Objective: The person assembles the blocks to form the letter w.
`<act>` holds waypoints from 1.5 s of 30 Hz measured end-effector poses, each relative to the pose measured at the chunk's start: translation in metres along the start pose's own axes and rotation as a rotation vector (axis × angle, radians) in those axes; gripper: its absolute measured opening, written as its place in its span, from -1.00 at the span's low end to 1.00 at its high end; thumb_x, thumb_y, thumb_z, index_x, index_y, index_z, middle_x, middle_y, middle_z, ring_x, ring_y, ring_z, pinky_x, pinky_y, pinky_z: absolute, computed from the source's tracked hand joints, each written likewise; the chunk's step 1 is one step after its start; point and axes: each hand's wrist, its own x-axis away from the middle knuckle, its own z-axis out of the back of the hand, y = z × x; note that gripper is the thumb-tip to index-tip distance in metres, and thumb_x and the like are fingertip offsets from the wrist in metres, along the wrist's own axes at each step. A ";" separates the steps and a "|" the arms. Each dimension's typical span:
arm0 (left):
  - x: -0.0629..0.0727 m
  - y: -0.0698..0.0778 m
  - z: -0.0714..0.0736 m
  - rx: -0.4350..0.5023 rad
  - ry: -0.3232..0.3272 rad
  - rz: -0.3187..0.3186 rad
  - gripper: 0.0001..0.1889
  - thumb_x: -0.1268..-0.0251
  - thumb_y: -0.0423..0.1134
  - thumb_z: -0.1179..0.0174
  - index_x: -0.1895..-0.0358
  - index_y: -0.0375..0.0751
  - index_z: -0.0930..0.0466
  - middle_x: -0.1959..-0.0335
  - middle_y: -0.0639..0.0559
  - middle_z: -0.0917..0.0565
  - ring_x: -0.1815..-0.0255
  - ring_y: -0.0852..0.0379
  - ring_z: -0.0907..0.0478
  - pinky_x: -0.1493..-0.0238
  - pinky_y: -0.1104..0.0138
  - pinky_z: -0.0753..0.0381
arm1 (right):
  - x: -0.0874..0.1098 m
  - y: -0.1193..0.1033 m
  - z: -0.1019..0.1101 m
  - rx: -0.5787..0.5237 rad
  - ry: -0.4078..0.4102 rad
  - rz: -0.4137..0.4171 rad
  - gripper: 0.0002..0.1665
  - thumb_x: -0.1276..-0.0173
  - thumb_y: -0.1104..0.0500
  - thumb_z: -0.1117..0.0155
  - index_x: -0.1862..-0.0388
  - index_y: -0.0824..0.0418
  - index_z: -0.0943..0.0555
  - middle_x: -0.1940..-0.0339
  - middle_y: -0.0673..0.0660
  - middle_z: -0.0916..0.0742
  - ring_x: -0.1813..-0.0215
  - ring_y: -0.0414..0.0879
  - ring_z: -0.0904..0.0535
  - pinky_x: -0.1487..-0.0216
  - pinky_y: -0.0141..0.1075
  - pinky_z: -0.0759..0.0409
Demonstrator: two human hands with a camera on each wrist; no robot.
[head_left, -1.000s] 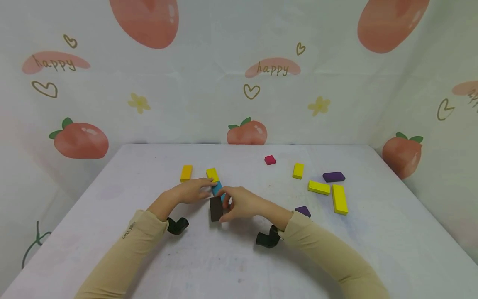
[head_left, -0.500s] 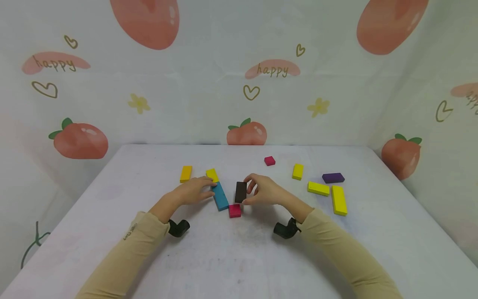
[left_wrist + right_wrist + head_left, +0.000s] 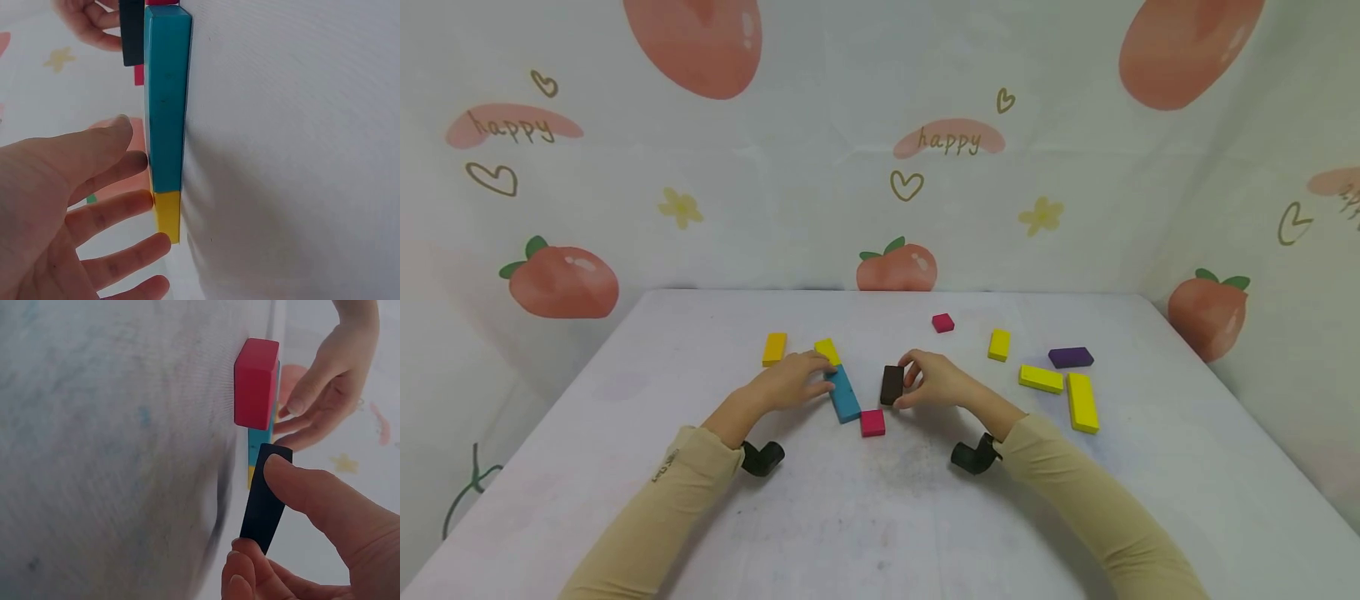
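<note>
My right hand (image 3: 936,379) pinches a dark, nearly black block (image 3: 892,385) between thumb and fingertips, as the right wrist view shows. To its left, a long blue block (image 3: 844,393) lies end to end with a yellow block (image 3: 826,350). A red block (image 3: 872,423) sits at the near end of the blue one. My left hand (image 3: 790,382) rests alongside the blue and yellow blocks, its fingers relaxed and spread. In the left wrist view those fingertips are right at the side of the yellow block (image 3: 167,215), gripping nothing.
An orange-yellow block (image 3: 774,349) lies beyond my left hand. Toward the right are a small red block (image 3: 943,322), a purple block (image 3: 1071,357) and several yellow blocks (image 3: 1083,402). Black wrist mounts (image 3: 974,455) hang beneath both wrists. A printed cloth (image 3: 797,208) backs the white table.
My right hand has carried the dark block away from the blue block to the right, uncovering the red block, then slightly farther right. The left hand has stayed almost in place.
</note>
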 end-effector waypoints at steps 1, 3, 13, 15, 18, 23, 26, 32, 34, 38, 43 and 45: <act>0.000 0.000 0.000 -0.001 0.004 -0.005 -0.62 -0.35 -0.14 -0.08 -0.13 -0.29 -0.51 -0.21 -0.24 -0.49 -0.27 -0.22 -0.38 -0.32 -0.02 -0.34 | 0.000 0.000 0.000 -0.003 -0.005 -0.010 -0.32 -0.06 0.10 -0.45 -0.13 0.27 -0.40 0.19 0.14 -0.66 0.23 -0.10 -0.54 0.10 -0.30 -0.60; 0.000 0.000 0.000 -0.002 0.012 -0.011 -0.61 -0.34 -0.14 -0.08 -0.13 -0.29 -0.50 -0.20 -0.23 -0.50 -0.26 -0.21 -0.39 -0.31 -0.02 -0.35 | -0.001 0.000 -0.001 -0.005 -0.013 -0.031 -0.32 -0.05 0.10 -0.45 -0.13 0.25 -0.41 0.17 0.14 -0.66 0.21 -0.10 -0.54 0.09 -0.29 -0.61; 0.003 0.009 -0.003 -0.005 0.024 0.057 -0.52 -0.32 -0.07 -0.11 -0.20 -0.28 -0.43 -0.23 -0.23 -0.47 -0.23 -0.20 -0.40 -0.27 -0.02 -0.40 | -0.002 0.002 -0.003 -0.023 -0.034 -0.048 -0.31 -0.04 0.12 -0.46 -0.14 0.25 -0.40 0.18 0.13 -0.65 0.20 -0.10 -0.54 0.06 -0.26 -0.62; 0.004 0.012 -0.004 -0.010 0.016 0.082 -0.48 -0.31 -0.05 -0.12 -0.24 -0.29 -0.39 -0.26 -0.25 -0.43 -0.25 -0.21 -0.38 -0.28 -0.02 -0.40 | -0.002 0.003 -0.004 -0.025 -0.035 -0.057 -0.30 -0.03 0.13 -0.47 -0.14 0.23 -0.40 0.17 0.13 -0.64 0.19 -0.10 -0.54 0.06 -0.26 -0.63; 0.005 0.016 -0.005 -0.024 0.004 0.115 -0.41 -0.29 -0.03 -0.13 -0.28 -0.31 -0.33 -0.31 -0.28 -0.37 -0.29 -0.23 -0.34 -0.29 -0.03 -0.38 | -0.003 0.003 -0.005 -0.025 -0.035 -0.075 -0.29 -0.01 0.13 -0.48 -0.14 0.20 -0.40 0.15 0.12 -0.64 0.18 -0.10 -0.54 0.08 -0.26 -0.64; 0.006 0.022 -0.008 -0.069 -0.001 0.147 -0.35 -0.26 0.01 -0.15 -0.32 -0.31 -0.29 -0.33 -0.31 -0.33 -0.27 -0.26 -0.36 -0.24 -0.04 -0.43 | -0.003 0.002 -0.006 -0.022 -0.044 -0.083 -0.28 0.00 0.13 -0.49 -0.14 0.18 -0.39 0.12 0.13 -0.64 0.17 -0.09 -0.53 0.06 -0.26 -0.64; 0.006 0.023 -0.010 -0.090 -0.007 0.162 -0.32 -0.25 0.05 -0.15 -0.33 -0.30 -0.28 -0.34 -0.30 -0.32 -0.24 -0.26 -0.38 -0.21 -0.03 -0.47 | -0.003 0.001 -0.006 -0.015 -0.048 -0.081 -0.28 -0.01 0.12 -0.49 -0.14 0.18 -0.39 0.12 0.13 -0.64 0.17 -0.10 -0.52 0.04 -0.26 -0.63; 0.007 0.024 -0.014 -0.109 -0.016 0.175 -0.30 -0.25 0.06 -0.14 -0.34 -0.30 -0.27 -0.34 -0.30 -0.32 -0.22 -0.26 -0.39 -0.18 -0.03 -0.50 | -0.004 0.001 -0.008 -0.020 -0.052 -0.111 -0.27 0.01 0.13 -0.50 -0.14 0.14 -0.38 0.13 0.11 -0.64 0.17 -0.10 -0.51 0.03 -0.25 -0.63; 0.008 0.024 -0.014 -0.109 -0.015 0.177 -0.31 -0.25 0.07 -0.14 -0.34 -0.30 -0.27 -0.34 -0.29 -0.31 -0.22 -0.26 -0.39 -0.18 -0.03 -0.50 | -0.004 0.001 -0.008 -0.022 -0.055 -0.117 -0.27 0.01 0.13 -0.50 -0.15 0.14 -0.38 0.13 0.12 -0.63 0.17 -0.09 -0.51 0.02 -0.25 -0.63; 0.007 0.024 -0.014 -0.114 -0.013 0.177 -0.31 -0.26 0.07 -0.13 -0.33 -0.31 -0.28 -0.34 -0.29 -0.32 -0.22 -0.26 -0.39 -0.17 -0.03 -0.50 | -0.004 0.002 -0.008 -0.017 -0.062 -0.106 -0.27 0.01 0.12 -0.50 -0.14 0.15 -0.37 0.12 0.12 -0.64 0.17 -0.09 -0.51 0.03 -0.25 -0.62; 0.007 0.024 -0.014 -0.111 -0.016 0.178 -0.31 -0.26 0.07 -0.13 -0.33 -0.30 -0.28 -0.34 -0.28 -0.32 -0.21 -0.25 -0.40 -0.17 -0.03 -0.50 | -0.003 0.002 -0.009 -0.011 -0.063 -0.092 -0.27 0.01 0.11 -0.50 -0.13 0.15 -0.37 0.12 0.13 -0.64 0.18 -0.09 -0.50 0.03 -0.25 -0.61; 0.007 0.024 -0.014 -0.106 -0.016 0.176 -0.31 -0.26 0.07 -0.13 -0.33 -0.30 -0.28 -0.34 -0.28 -0.32 -0.22 -0.26 -0.40 -0.17 -0.03 -0.50 | -0.003 0.002 -0.009 -0.008 -0.062 -0.087 -0.27 0.01 0.11 -0.50 -0.13 0.16 -0.37 0.12 0.13 -0.64 0.18 -0.09 -0.50 0.04 -0.25 -0.60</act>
